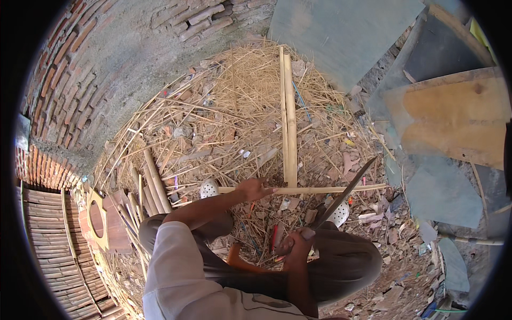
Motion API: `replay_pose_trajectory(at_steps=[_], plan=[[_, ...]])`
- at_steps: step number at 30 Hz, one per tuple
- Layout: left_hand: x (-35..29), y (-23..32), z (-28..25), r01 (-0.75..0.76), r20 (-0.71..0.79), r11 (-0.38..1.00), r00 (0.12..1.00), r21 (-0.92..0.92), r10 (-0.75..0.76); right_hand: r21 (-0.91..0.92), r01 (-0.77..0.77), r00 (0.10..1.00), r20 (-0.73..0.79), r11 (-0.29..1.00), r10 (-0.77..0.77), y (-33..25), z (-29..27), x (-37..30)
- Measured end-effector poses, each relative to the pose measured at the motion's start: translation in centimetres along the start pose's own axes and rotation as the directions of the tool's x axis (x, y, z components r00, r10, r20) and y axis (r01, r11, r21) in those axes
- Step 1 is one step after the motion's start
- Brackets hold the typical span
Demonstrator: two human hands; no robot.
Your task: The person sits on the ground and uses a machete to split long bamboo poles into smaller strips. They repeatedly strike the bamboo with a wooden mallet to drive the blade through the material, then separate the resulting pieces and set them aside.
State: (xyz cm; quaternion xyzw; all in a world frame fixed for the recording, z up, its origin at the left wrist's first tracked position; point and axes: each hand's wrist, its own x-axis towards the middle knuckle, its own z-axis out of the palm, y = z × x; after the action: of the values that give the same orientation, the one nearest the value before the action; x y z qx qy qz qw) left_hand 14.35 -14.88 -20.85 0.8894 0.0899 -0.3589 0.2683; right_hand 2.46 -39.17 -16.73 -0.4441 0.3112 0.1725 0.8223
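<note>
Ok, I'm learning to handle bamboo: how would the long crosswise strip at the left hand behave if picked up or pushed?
The strip is probably light, being slender. It looks fairly stiff, running nearly straight past the left hand. Pushed, it may snag on the straw and rubble nearby.

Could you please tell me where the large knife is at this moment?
In the head view, the large knife is right of centre, held in the right hand, its blade slanting up and rightward near the right-side white shoe.
</note>
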Motion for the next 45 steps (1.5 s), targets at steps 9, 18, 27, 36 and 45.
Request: replay_pose_trajectory(at_steps=[9,18,27,36,45], plan=[[-30.7,-19.3,-14.4,0.117,-0.683,0.971,0.694,-0.207,-0.229,0.102,0.031,0.996,0.078,0.994,-0.039,0.8,1.8,-1.5],[-55.5,-36.2,5.1,0.221,-0.83,0.825,0.098,-0.52,-0.55,0.019,0.061,0.99,0.127,0.998,-0.063,2.6,-0.2,0.4],[-40.2,-22.2,-1.4,-0.086,-0.871,0.907,-0.254,-0.412,-0.42,0.007,-0.074,0.997,-0.008,0.997,0.074,2.9,-1.1,2.5],[10.9,-0.4,2.3,-0.118,-0.398,0.823,0.907,-0.556,-0.139,0.042,-0.033,0.999,-0.04,0.999,0.034,1.3,-0.5,1.1],[22.1,2.5,13.8,-0.093,-0.291,0.45,0.872,-0.888,-0.394,0.115,-0.097,0.983,-0.147,0.989,0.113,1.3,-3.6,2.0]])
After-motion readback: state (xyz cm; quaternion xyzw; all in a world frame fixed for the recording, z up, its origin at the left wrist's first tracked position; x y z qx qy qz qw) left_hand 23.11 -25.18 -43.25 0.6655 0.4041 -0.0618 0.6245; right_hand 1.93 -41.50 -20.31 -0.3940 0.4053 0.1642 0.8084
